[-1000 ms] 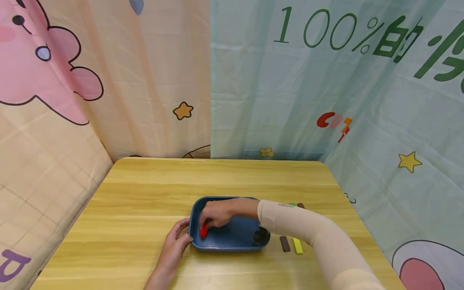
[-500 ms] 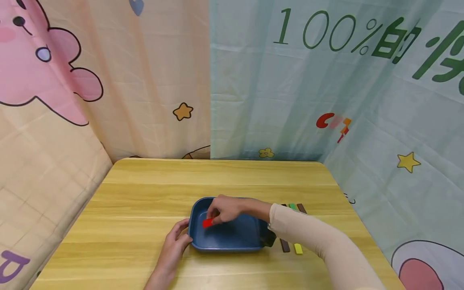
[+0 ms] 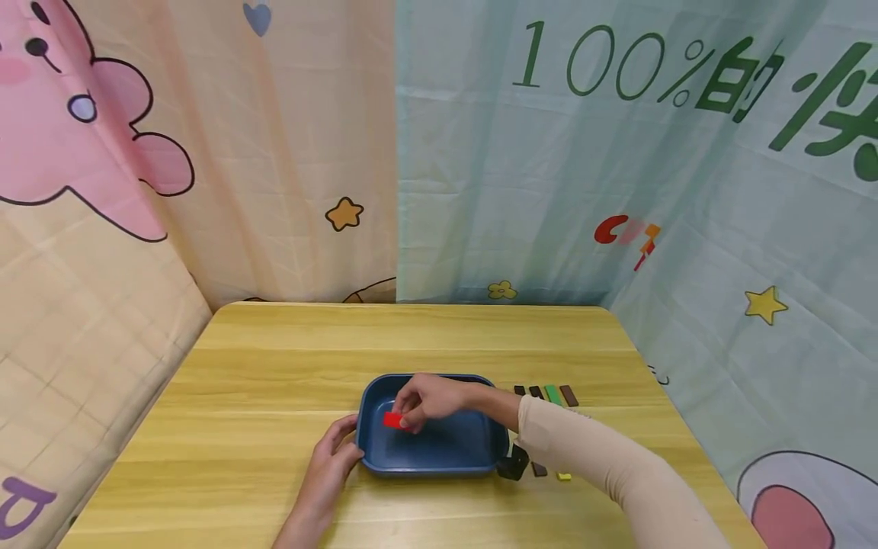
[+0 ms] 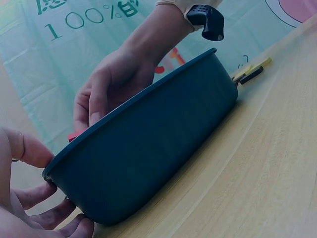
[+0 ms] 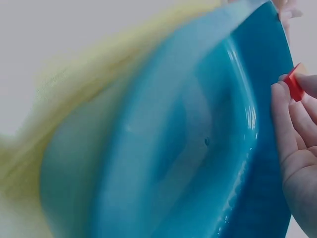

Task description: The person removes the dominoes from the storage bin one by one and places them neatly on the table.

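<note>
A deep blue plastic tray [image 3: 439, 470] stands on the table. My left hand [image 3: 329, 457] holds its left end; in the left wrist view the fingers [image 4: 32, 148] meet the rim and outer wall. Over the tray's left part, my right hand [image 3: 428, 400] pinches a small red block [image 3: 393, 420] between thumb and fingertips. That red block [image 5: 295, 82] shows in the right wrist view, gripped near its edge. No other block shows on the visible tray floor.
Right of the tray lie flat blocks: dark ones [image 3: 536, 393], a green one [image 3: 552, 394], a brown one [image 3: 568, 396] and a partly hidden yellow one [image 3: 564, 476]. A black wrist camera [image 3: 513, 463] hangs by the tray's right rim. Printed curtains [image 3: 507, 152] stand behind the table.
My right hand has risen from the tray's lower left with the red block and shifted slightly right, turning the block from upright to sideways. The left hand stays at the tray's left end.
</note>
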The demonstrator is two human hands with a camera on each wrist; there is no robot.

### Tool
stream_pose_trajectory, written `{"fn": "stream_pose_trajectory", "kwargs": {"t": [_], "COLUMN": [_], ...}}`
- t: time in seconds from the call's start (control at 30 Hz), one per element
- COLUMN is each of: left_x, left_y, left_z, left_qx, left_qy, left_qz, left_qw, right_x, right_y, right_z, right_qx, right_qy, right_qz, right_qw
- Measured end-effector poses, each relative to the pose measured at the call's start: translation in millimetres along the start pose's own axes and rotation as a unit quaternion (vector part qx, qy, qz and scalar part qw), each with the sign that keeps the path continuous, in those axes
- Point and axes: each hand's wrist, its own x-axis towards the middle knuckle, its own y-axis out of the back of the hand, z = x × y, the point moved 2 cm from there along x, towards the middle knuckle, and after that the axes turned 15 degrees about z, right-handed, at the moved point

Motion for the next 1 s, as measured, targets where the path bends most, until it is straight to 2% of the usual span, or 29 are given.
{"fn": "stream_pose_trajectory", "kwargs": {"t": [0.23,0.5,0.63,1.0], "left_x": [-0.2,-1.6,-1.2,-0.1], "left_y": [0.5,1.1,0.7,1.4], "left_z": [0.0,0.4,0.4,0.1], "left_qx": [0.005,-0.009,-0.007,0.002], "left_qy": [0.006,-0.006,-0.003,0.003], "left_qz": [0.003,-0.006,-0.005,0.001], "left_qw": [1.0000,0.9999,1.0000,1.0000], "right_x": [-9.5,-28.1,-38.3,-70.6], "right_y": [2,17,26,43], "right_z": [2,6,10,16], "right_qx": [0.049,0.085,0.092,0.099], "right_qy": [-0.028,-0.051,-0.061,-0.069], "right_qz": [0.033,0.127,0.159,0.201], "right_qw": [0.9979,0.9870,0.9811,0.9721]}}
